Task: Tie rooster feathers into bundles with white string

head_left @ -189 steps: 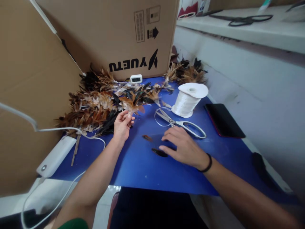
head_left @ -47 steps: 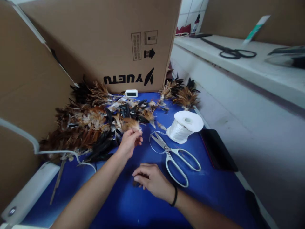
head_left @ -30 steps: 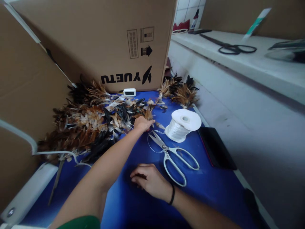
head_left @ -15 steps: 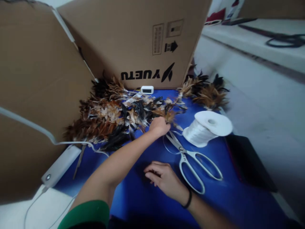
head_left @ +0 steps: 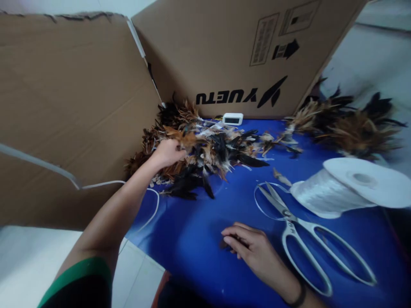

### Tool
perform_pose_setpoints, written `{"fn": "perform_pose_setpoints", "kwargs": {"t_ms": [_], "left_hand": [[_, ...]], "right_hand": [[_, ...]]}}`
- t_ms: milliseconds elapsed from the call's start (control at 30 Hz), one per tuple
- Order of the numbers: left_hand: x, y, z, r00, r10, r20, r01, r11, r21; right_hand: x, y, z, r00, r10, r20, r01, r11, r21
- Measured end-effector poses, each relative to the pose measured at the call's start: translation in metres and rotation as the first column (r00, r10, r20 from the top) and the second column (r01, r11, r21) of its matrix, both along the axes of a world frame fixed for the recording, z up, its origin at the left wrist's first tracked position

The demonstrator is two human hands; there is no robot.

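Note:
My left hand (head_left: 168, 153) reaches in at the left, closed on a tuft of orange-brown feathers (head_left: 186, 139). It is over a long heap of feathers (head_left: 221, 147) in brown, cream and black that spreads along the back of the blue tabletop. My right hand (head_left: 255, 246) rests low near the front, fingers curled together. Something small and dark brown shows at its fingertips, too blurred to name. To its right lie slightly parted scissors (head_left: 289, 216) with pale handles. A white spool (head_left: 334, 188) wound with clear shiny strand stands beyond them.
Cardboard panels (head_left: 237, 60) rise behind and on the left. A small white device with a dark display (head_left: 233, 119) sits at the back. More feathers (head_left: 356, 128) lie at the far right. A white cord (head_left: 156, 205) curves near the left edge.
My left hand has moved left across the feather heap with the orange-brown tuft. The whole view has shifted, so the spool and scissors appear larger and further right. My right hand stays curled.

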State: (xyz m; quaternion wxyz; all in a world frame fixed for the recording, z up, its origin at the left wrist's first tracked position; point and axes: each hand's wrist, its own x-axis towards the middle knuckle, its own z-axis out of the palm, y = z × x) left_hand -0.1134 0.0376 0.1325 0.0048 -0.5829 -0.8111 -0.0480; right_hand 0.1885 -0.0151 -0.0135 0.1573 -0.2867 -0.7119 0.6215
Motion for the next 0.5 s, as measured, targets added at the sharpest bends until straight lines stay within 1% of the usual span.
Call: {"fn": "perform_pose_setpoints", "kwargs": {"t_ms": [33,100,133,200,300,367,433,500], "left_hand": [[-0.012,0.001,0.002,0.998,0.058,-0.009,-0.058,0.998,0.006],[-0.029,0.004,0.004,0.994,0.108,0.02,-0.108,0.994,0.026],[-0.034,0.007,0.003,0.992,0.123,0.041,-0.124,0.992,0.033],[-0.035,0.015,-0.003,0.991,0.104,0.081,-0.106,0.994,0.016],[-0.025,0.033,-0.019,0.993,0.042,0.11,-0.036,0.998,-0.055],[-0.017,0.046,-0.033,0.995,0.055,0.088,-0.046,0.994,-0.102],[-0.013,0.058,-0.045,0.991,0.118,0.071,-0.107,0.984,-0.145],[-0.012,0.065,-0.054,0.973,0.195,0.124,-0.174,0.972,-0.157]], "right_hand": [[0.0,0.0,-0.001,1.0,-0.001,0.003,0.001,1.0,-0.001],[0.0,-0.001,-0.002,1.0,-0.006,0.009,0.006,1.0,-0.001],[0.0,-0.001,-0.003,1.0,-0.01,0.012,0.01,1.0,0.001],[0.0,-0.001,-0.003,1.0,-0.014,0.015,0.014,1.0,0.006],[0.001,-0.001,-0.002,1.0,-0.009,0.016,0.009,1.0,0.008],[0.001,0.0,-0.001,1.0,-0.004,0.014,0.004,1.0,0.006],[0.001,0.0,0.001,1.0,-0.004,0.011,0.004,1.0,0.004],[0.0,0.0,0.002,1.0,-0.007,0.01,0.007,1.0,-0.002]]}}
